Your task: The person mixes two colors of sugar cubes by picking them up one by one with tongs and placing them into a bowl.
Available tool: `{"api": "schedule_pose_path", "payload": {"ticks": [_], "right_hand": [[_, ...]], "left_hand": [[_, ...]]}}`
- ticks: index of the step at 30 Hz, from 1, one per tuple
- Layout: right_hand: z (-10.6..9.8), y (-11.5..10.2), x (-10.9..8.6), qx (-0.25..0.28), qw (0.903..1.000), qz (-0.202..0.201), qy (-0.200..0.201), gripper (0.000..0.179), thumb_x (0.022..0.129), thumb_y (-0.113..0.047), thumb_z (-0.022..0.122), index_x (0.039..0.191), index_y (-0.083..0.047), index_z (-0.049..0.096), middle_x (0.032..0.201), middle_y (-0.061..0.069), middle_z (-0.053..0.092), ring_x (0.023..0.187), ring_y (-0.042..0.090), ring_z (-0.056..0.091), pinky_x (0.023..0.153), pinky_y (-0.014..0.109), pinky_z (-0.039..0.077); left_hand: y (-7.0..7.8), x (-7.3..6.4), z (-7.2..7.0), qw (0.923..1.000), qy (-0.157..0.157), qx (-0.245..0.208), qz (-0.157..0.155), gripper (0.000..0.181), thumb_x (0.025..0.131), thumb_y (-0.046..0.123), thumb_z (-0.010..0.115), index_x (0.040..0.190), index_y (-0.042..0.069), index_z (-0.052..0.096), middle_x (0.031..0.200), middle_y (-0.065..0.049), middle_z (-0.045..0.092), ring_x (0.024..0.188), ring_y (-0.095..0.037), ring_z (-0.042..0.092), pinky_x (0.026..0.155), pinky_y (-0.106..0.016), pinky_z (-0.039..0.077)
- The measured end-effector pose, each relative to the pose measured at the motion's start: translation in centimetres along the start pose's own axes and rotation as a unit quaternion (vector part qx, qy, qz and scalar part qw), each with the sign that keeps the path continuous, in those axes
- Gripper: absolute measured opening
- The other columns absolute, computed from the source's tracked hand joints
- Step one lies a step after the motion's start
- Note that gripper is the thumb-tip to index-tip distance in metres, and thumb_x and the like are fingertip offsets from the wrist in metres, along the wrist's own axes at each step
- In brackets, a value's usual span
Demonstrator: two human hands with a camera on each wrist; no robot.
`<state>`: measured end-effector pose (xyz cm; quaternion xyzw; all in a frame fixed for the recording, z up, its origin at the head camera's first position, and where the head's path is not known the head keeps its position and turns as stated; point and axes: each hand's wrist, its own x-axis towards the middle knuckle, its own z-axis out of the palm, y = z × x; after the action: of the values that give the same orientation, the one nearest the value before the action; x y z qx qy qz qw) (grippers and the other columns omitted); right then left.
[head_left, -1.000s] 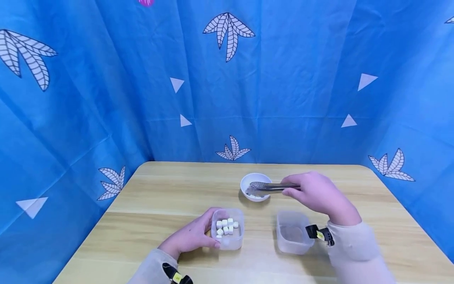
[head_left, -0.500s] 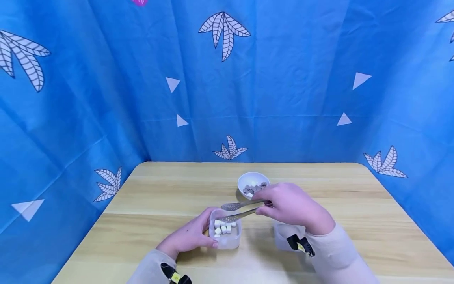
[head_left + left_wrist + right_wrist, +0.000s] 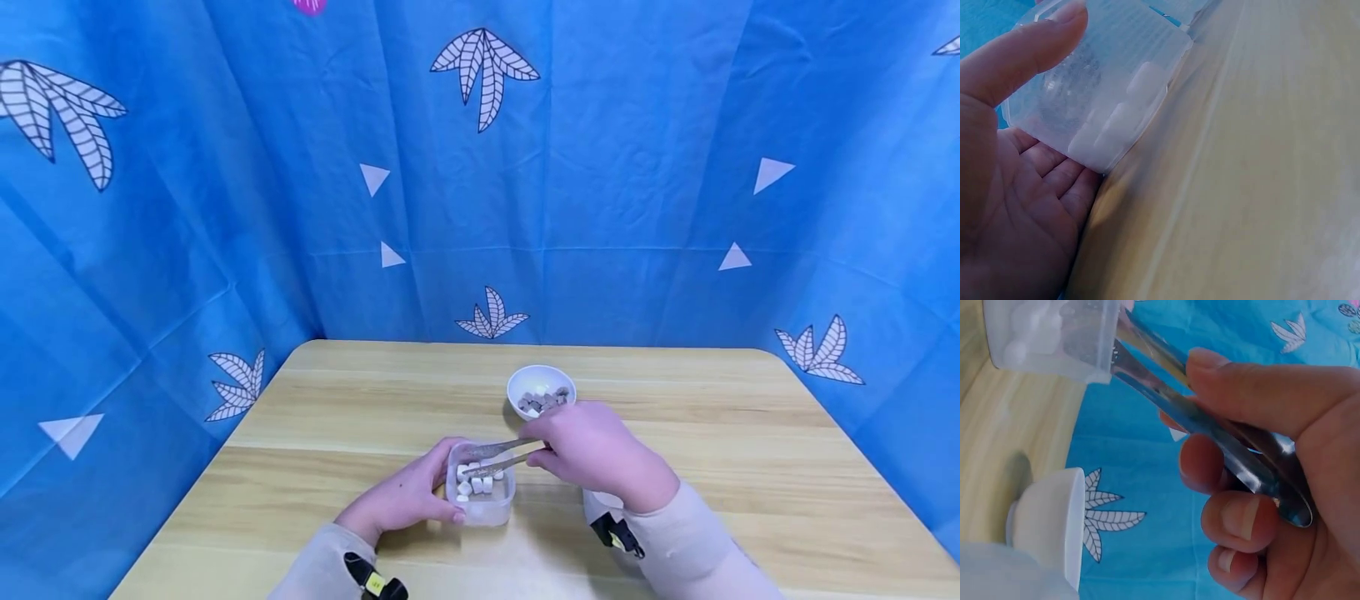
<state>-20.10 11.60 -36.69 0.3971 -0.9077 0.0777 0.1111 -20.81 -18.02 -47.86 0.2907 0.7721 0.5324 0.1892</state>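
My left hand [image 3: 407,493] holds a clear plastic container [image 3: 489,514] from its left side, thumb at the near wall and fingers around the far side. Several small white marshmallow-like pieces [image 3: 477,484] lie inside it, also visible through the wall in the left wrist view. With my right hand [image 3: 592,454] I grip metal tongs [image 3: 510,450], thumb on one arm and fingers curled round the other. The spread tips of the tongs reach down into the container, over the white pieces. In the right wrist view the tongs [image 3: 1210,434] pass over the container's rim.
Behind my right hand stands a white bowl [image 3: 542,379] with several greyish pieces [image 3: 545,401] and a white one in it. A second clear container [image 3: 597,506] is mostly hidden under my right wrist. A blue patterned curtain [image 3: 600,167] hangs behind the wooden table [image 3: 375,392].
My right hand has carried the tongs from the white bowl leftward and toward me, and their tips have opened and dipped into the left container. My left hand has stayed put.
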Motion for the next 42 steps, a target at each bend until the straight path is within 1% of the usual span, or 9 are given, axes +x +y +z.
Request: {"api": "schedule_pose_path", "payload": {"ticks": [5, 10, 18, 23, 26, 33, 35, 38, 42], "right_hand": [[0.5, -0.4, 0.2, -0.015, 0.9999, 0.003, -0.002, 0.021, 0.084, -0.035, 0.082, 0.103, -0.029, 0.077, 0.090, -0.015, 0.072, 0.067, 0.004, 0.059, 0.052, 0.029, 0.046], [0.8, -0.7, 0.3, -0.015, 0.9999, -0.002, 0.000, 0.018, 0.083, -0.033, 0.083, 0.100, -0.031, 0.077, 0.089, -0.018, 0.070, 0.067, 0.003, 0.059, 0.050, 0.030, 0.045], [1.1, -1.3, 0.5, -0.035, 0.9981, -0.047, 0.020, 0.019, 0.082, -0.033, 0.084, 0.099, -0.028, 0.077, 0.086, -0.015, 0.068, 0.069, 0.005, 0.061, 0.050, 0.030, 0.047], [0.7, -1.1, 0.2, -0.030, 0.9979, -0.051, 0.027, 0.022, 0.081, -0.031, 0.084, 0.102, -0.027, 0.077, 0.089, -0.015, 0.070, 0.073, 0.007, 0.065, 0.055, 0.032, 0.051], [0.5, -0.8, 0.1, -0.020, 0.9981, -0.049, 0.031, 0.022, 0.082, -0.030, 0.084, 0.102, -0.028, 0.077, 0.090, -0.015, 0.071, 0.071, 0.006, 0.064, 0.056, 0.032, 0.052], [-0.4, -0.3, -0.2, 0.008, 0.9986, -0.040, 0.032, 0.021, 0.084, -0.026, 0.083, 0.104, -0.026, 0.078, 0.090, -0.011, 0.072, 0.070, 0.002, 0.060, 0.059, 0.029, 0.051], [-0.8, -0.2, -0.4, 0.020, 0.9984, -0.041, 0.034, 0.021, 0.085, -0.024, 0.082, 0.105, -0.025, 0.078, 0.088, -0.011, 0.071, 0.068, 0.001, 0.057, 0.058, 0.028, 0.051], [-1.4, 0.3, -0.7, 0.035, 0.9974, -0.044, 0.044, 0.021, 0.086, -0.022, 0.081, 0.108, -0.023, 0.078, 0.089, -0.011, 0.069, 0.068, 0.000, 0.055, 0.059, 0.027, 0.051], [-2.2, 1.4, -1.2, 0.049, 0.9957, -0.044, 0.066, 0.022, 0.089, -0.022, 0.079, 0.110, -0.022, 0.077, 0.099, -0.010, 0.072, 0.077, 0.003, 0.063, 0.067, 0.030, 0.056]], "left_hand": [[-0.1, 0.0, 0.0, 1.0000, -0.001, 0.002, -0.004, 0.088, 0.081, 0.020, 0.084, 0.152, 0.028, 0.032, 0.149, 0.004, 0.049, 0.138, -0.015, 0.045, 0.114, -0.026, 0.031], [0.0, 0.0, 0.1, 0.9998, 0.005, 0.007, -0.020, 0.086, 0.082, 0.024, 0.084, 0.151, 0.031, 0.033, 0.149, 0.007, 0.048, 0.138, -0.014, 0.045, 0.115, -0.028, 0.030], [0.0, -0.2, 0.1, 0.9993, 0.014, 0.015, -0.033, 0.087, 0.080, 0.026, 0.084, 0.151, 0.030, 0.033, 0.147, 0.007, 0.049, 0.138, -0.015, 0.045, 0.116, -0.034, 0.029], [0.1, -0.2, 0.1, 0.9991, 0.017, 0.016, -0.035, 0.085, 0.080, 0.026, 0.085, 0.149, 0.032, 0.035, 0.146, 0.008, 0.051, 0.138, -0.015, 0.044, 0.117, -0.042, 0.027], [0.2, -0.2, 0.2, 0.9991, 0.017, 0.015, -0.037, 0.085, 0.081, 0.026, 0.085, 0.149, 0.033, 0.035, 0.146, 0.009, 0.050, 0.138, -0.014, 0.044, 0.118, -0.044, 0.026], [0.5, -0.2, 0.3, 0.9994, 0.013, 0.007, -0.032, 0.086, 0.081, 0.025, 0.084, 0.150, 0.034, 0.034, 0.148, 0.011, 0.050, 0.139, -0.012, 0.043, 0.119, -0.043, 0.025], [0.5, -0.2, 0.3, 0.9994, 0.012, 0.006, -0.030, 0.087, 0.080, 0.025, 0.084, 0.150, 0.033, 0.034, 0.148, 0.010, 0.049, 0.139, -0.012, 0.043, 0.119, -0.040, 0.026], [0.3, -0.2, 0.2, 0.9995, 0.010, 0.005, -0.028, 0.088, 0.080, 0.024, 0.085, 0.150, 0.032, 0.033, 0.149, 0.009, 0.048, 0.140, -0.012, 0.042, 0.117, -0.031, 0.028], [0.2, -0.2, 0.1, 0.9996, 0.009, 0.003, -0.028, 0.088, 0.080, 0.023, 0.084, 0.150, 0.031, 0.033, 0.150, 0.006, 0.048, 0.141, -0.013, 0.041, 0.114, -0.024, 0.029]]}}
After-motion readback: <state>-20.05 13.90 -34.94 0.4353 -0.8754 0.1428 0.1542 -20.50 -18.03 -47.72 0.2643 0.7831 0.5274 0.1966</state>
